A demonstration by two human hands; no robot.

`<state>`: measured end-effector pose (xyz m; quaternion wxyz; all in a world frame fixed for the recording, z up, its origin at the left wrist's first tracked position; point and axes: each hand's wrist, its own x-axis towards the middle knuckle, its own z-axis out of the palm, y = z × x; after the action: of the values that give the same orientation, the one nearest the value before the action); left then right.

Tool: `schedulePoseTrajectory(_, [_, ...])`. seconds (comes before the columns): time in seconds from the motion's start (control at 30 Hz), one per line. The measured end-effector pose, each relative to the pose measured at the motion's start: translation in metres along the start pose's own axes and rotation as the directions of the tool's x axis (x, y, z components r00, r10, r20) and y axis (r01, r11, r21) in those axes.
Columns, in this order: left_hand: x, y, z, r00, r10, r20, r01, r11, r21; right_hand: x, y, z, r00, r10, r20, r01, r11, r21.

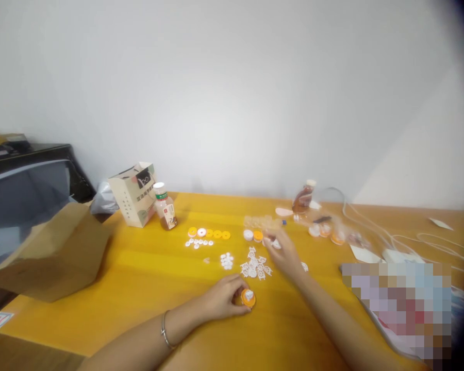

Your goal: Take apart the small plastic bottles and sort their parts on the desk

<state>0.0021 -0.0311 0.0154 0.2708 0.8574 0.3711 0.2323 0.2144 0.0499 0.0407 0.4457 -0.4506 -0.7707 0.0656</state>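
Head view: left hand (225, 300), fingers grasping the orange disc (249, 304) — light, stiff, I judge, best held by its rim; right hand (284, 252), grip I cannot tell.

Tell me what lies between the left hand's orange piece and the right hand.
A loose pile of white openwork pieces, as the head view shows.

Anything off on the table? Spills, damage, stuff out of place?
No spill or damage that I can see. Two mild oddities: one white ring sits in a row of otherwise yellow rings, and the white openwork pieces lie in a loose, overlapping heap, not lined up.
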Motion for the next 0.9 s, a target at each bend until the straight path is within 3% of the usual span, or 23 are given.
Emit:
schedulePoseTrajectory(0.13, [0.000, 0.000, -0.001, 0.999, 0.041, 0.000, -0.041, 0.999, -0.015, -0.069, -0.048, 0.007, 0.955, -0.073, 0.287, 0.013, 0.978, 0.207])
schedulePoseTrajectory(0.23, [0.000, -0.001, -0.001, 0.998, 0.056, 0.000, -0.056, 0.998, -0.015, -0.092, -0.063, 0.014, 0.934, -0.050, 0.354, -0.042, 0.968, 0.249])
schedulePoseTrajectory(0.5, [0.000, 0.000, 0.000, 0.999, 0.038, -0.001, -0.038, 0.999, 0.032, -0.080, -0.056, 0.013, 0.870, -0.044, 0.492, -0.093, 0.963, 0.252])
schedulePoseTrajectory(0.7, [-0.001, 0.002, 0.001, 0.999, 0.035, 0.010, -0.035, 0.999, 0.018, -0.091, -0.048, 0.015, 0.864, -0.117, 0.490, 0.034, 0.984, 0.174])
schedulePoseTrajectory(0.9, [-0.002, 0.005, 0.001, 0.997, 0.076, 0.034, -0.078, 0.996, 0.035, -0.091, -0.049, 0.015, 0.879, -0.149, 0.454, 0.080, 0.982, 0.169])
